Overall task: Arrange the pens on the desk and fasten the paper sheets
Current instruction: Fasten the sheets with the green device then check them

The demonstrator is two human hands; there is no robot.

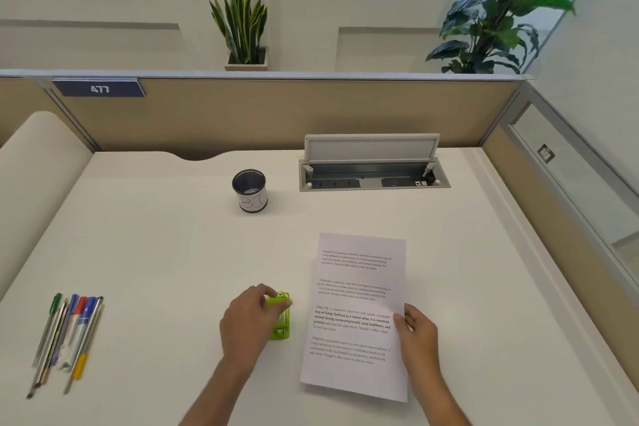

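2 hands over a white counter. Left hand fingers grasping a green stapler lying flat, just left of the paper sheets. Right hand pinches the sheets' right edge; sheets lie stacked, slightly offset at the top. Bunch of pens lies side by side near the counter's left edge, well apart from the hands. Pen cup upright, further back near centre, no pens visible inside.

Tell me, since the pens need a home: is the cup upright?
Upright: the cup stands on the desk, its open mouth facing up.
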